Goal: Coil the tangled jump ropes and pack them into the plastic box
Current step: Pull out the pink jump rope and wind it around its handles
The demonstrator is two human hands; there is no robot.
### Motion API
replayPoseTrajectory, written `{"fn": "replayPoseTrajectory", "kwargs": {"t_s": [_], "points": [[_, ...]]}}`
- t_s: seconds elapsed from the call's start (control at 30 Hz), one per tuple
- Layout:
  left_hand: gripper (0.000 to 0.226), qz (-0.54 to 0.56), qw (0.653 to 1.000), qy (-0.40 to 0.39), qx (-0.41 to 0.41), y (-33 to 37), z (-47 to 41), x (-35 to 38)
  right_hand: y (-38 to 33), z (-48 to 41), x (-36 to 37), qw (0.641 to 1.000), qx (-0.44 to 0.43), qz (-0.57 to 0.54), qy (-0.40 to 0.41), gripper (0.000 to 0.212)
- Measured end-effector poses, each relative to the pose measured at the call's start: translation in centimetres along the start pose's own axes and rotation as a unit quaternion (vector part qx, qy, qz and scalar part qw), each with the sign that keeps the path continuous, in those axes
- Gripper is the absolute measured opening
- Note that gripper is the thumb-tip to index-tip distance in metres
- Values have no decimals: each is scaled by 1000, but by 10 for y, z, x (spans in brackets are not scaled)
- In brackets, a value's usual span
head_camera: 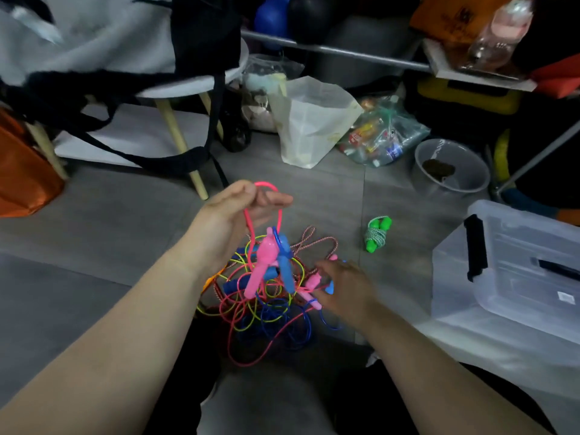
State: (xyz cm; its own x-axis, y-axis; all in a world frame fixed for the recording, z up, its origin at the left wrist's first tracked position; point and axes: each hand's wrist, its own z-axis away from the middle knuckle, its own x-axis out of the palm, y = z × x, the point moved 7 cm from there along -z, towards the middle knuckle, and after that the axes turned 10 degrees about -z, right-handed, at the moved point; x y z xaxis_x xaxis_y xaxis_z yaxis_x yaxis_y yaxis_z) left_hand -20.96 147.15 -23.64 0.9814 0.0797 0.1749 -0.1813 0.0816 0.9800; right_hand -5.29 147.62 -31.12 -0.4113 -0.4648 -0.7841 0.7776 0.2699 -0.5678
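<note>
A tangle of jump ropes (266, 312) in pink, blue, yellow and red-white cord lies on the grey floor in front of me. My left hand (232, 211) is raised above it and holds a loop of pink rope (279, 211), from which a pink handle (260, 265) and a blue handle (287, 265) dangle. My right hand (342, 290) is low at the tangle's right side, its fingers on a pink handle (310, 288). A coiled rope with green handles (376, 233) lies apart on the floor. The clear plastic box (508, 271), lid on, stands at the right.
A white stool with wooden legs (175, 127) draped with black straps stands behind at the left, next to an orange bag (22, 171). A white plastic bag (314, 120), a bag of bottles (383, 133) and a clear bowl (452, 167) sit behind the ropes.
</note>
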Motion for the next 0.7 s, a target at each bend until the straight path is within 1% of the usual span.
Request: {"fn": "replayPoseTrajectory", "kwargs": {"t_s": [0.03,0.07,0.1,0.13,0.2,0.23,0.27,0.3,0.33,0.37,0.43,0.47,0.5,0.57,0.63,0.7], "points": [[16,7,1000,-18,4,-1,-1,5,-6,-1,-6,994,-13,-101,32,41],[17,13,999,-35,6,0,-2,10,-12,-3,-11,978,-11,-200,55,35],[18,20,998,-51,7,0,-4,14,-15,-7,-15,954,-13,-290,71,32],[20,31,997,-64,7,0,-5,18,-21,-12,-18,932,-19,-355,73,29],[26,74,994,-85,-1,1,-8,22,-35,-22,-23,920,-49,-380,88,22],[31,94,991,-95,-5,0,-9,23,-42,-27,-26,925,-63,-362,93,17],[34,103,989,-106,-7,1,-9,25,-46,-32,-27,927,-68,-353,104,20],[34,103,988,-117,-5,1,-9,27,-46,-36,-27,932,-68,-338,115,29],[31,104,987,-126,-2,2,-8,28,-45,-39,-27,929,-58,-343,127,36],[27,108,986,-126,-4,2,-9,28,-41,-41,-27,930,-48,-336,140,33],[31,94,992,-84,-25,-3,-12,19,-27,-47,-32,941,-18,-294,168,21],[32,59,996,-52,-34,-7,-14,12,-18,-48,-38,940,-3,-281,192,20],[31,5,999,-23,-36,-11,-16,5,-11,-48,-46,932,4,-290,218,21],[28,-145,989,-3,-38,-21,-18,-4,-1,-45,-66,902,9,-340,265,27],[25,-296,953,-16,-65,-35,-19,-9,6,-41,-81,880,23,-371,295,31],[23,-389,917,-16,-91,-46,-18,-20,18,-35,-93,852,43,-408,325,32]]}}
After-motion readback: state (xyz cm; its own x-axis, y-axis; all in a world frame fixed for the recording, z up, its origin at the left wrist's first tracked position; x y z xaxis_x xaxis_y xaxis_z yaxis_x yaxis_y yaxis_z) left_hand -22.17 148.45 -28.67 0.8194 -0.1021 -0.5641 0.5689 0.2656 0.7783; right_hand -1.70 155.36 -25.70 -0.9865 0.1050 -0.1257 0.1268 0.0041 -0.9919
